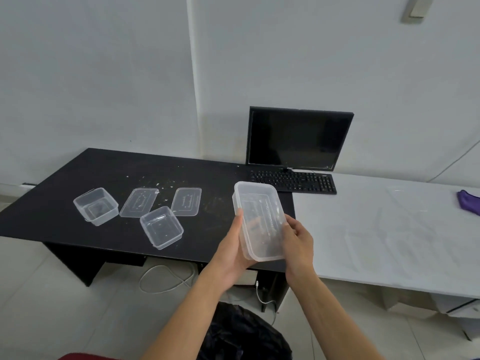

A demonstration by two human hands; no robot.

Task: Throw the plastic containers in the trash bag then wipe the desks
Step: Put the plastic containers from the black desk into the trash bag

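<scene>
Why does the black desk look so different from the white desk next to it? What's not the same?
The black desk is speckled with pale crumbs; the white desk shows none that I can see. The black desk carries loose clear containers and lids; the white desk has a purple cloth at its right end. Both are flat-topped and stand side by side against the wall.

On the desk [52, 211], containers [96, 206] and lids [139, 202] are laid at nine o'clock of the held container [258, 222], the keyboard [294, 181] at one.
</scene>
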